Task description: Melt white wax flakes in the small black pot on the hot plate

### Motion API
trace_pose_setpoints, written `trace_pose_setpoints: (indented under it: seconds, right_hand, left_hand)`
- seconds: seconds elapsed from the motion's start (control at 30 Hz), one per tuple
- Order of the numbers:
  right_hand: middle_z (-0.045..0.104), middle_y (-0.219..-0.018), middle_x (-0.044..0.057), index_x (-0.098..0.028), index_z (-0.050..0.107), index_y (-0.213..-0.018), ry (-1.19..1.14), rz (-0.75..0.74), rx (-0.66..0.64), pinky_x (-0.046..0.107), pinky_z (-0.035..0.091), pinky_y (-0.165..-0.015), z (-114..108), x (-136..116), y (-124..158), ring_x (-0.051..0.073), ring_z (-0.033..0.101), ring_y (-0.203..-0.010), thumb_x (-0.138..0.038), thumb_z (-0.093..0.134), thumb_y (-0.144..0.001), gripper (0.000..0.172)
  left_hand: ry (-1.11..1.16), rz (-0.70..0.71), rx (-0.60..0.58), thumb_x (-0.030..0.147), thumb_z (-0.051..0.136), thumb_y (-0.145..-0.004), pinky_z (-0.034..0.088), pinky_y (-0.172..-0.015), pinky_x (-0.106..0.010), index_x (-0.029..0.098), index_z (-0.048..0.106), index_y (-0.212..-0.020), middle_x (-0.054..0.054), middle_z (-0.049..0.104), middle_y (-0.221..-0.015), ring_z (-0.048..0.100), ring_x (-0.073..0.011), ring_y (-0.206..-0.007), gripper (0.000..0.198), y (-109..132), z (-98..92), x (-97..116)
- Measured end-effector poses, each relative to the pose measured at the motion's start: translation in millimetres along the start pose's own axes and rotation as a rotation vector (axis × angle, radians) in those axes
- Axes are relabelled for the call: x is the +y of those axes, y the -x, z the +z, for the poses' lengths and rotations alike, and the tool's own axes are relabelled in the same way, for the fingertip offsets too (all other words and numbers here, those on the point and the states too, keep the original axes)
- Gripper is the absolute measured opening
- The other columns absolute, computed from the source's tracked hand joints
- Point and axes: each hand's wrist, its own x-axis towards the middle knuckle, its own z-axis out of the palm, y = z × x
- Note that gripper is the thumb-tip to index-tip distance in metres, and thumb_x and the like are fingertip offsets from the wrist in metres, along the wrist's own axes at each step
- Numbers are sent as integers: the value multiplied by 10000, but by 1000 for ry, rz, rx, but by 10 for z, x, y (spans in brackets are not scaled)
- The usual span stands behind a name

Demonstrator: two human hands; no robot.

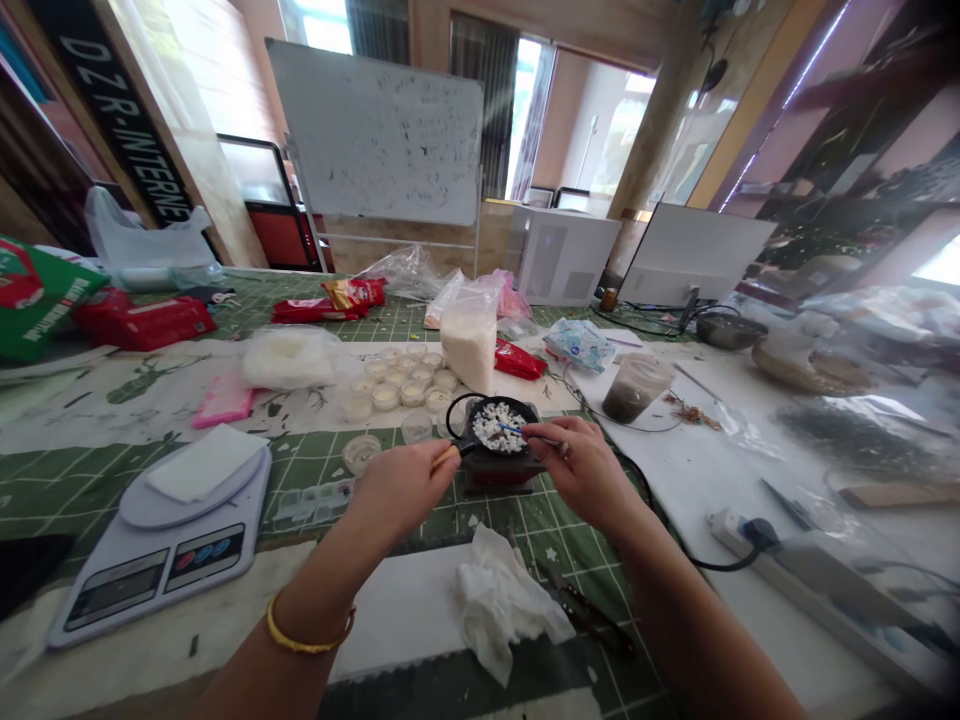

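Observation:
A small black pan (466,440) sits on a compact dark hot plate (499,474) in the middle of the table. White bits or pellets (498,424) fill the pan. My left hand (403,482) is closed round the pan's handle, whose light wooden end shows at the fingers. Pinched in my right hand (579,466) is a thin blue stick (511,428), its tip among the white bits. What the stick's far end looks like is hidden by the fingers and the bits.
Several small round cups (385,397) and a bag of pale granules (469,345) stand behind the pan. A kitchen scale (169,540) lies left, crumpled tissue (501,600) in front, a plastic cup of dark stuff (634,388) and a power strip (780,580) right.

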Motion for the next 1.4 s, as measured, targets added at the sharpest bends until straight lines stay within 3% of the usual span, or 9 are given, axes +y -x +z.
trace_pose_setpoints:
  seconds: [0.17, 0.27, 0.4, 0.6, 1.17, 1.3, 1.4]
  right_hand:
    - [663, -921, 64, -247, 677, -1007, -1, -29, -4, 376, 401, -868, -19, -8, 20, 193, 575, -904, -271, 488, -858, 242]
    - [663, -933, 74, -233, 672, -1020, -4, -7, 57, 379, 404, -866, -26, -14, 24, 202, 571, -924, -278, 476, -865, 255]
    - [664, -914, 68, -246, 680, -1005, 1, -56, -27, 388, 402, -868, -32, -32, 39, 201, 573, -909, -265, 490, -857, 241]
    - [658, -939, 60, -258, 676, -1006, -24, -56, -22, 369, 406, -869, -46, -40, 50, 191, 568, -918, -277, 490, -859, 238]
    - [675, -947, 74, -228, 667, -1016, 7, 32, 57, 388, 399, -866, -48, 60, -6, 209, 576, -946, -282, 463, -868, 258]
    - [677, -923, 75, -229, 678, -999, 24, 21, -9, 398, 393, -876, -36, 38, 1, 210, 583, -929, -260, 487, -853, 242]
    - [674, -948, 77, -222, 670, -1017, 15, 30, 26, 389, 396, -874, -28, 31, 5, 205, 578, -943, -269, 472, -863, 255]
  left_hand:
    - [-1, -1, 2, 434, 299, -884, 299, -556, -250, 270, 617, -910, -8, 679, -804, 605, -192, -748, 359, 1, 4, -3]
    - [-16, -6, 5, 432, 300, -884, 295, -556, -253, 263, 617, -888, -11, 678, -798, 606, -194, -744, 359, 1, 9, -4]
    - [-21, -3, 3, 437, 293, -886, 292, -552, -253, 272, 622, -912, -14, 679, -800, 608, -196, -744, 369, 4, 10, -6]
    - [-8, 8, 4, 430, 297, -887, 299, -558, -248, 268, 618, -921, -11, 684, -816, 608, -192, -744, 361, 12, -1, -3]
    - [-7, 0, 5, 427, 298, -885, 288, -542, -251, 264, 621, -913, -9, 676, -780, 598, -187, -721, 363, 10, 9, -1]
    - [-2, 7, 8, 431, 298, -886, 294, -549, -250, 266, 621, -923, -9, 677, -789, 601, -185, -731, 364, 1, 14, -3]
    - [-9, -5, 9, 432, 300, -885, 295, -555, -249, 265, 622, -935, -14, 679, -796, 603, -186, -737, 366, -1, 10, 0]
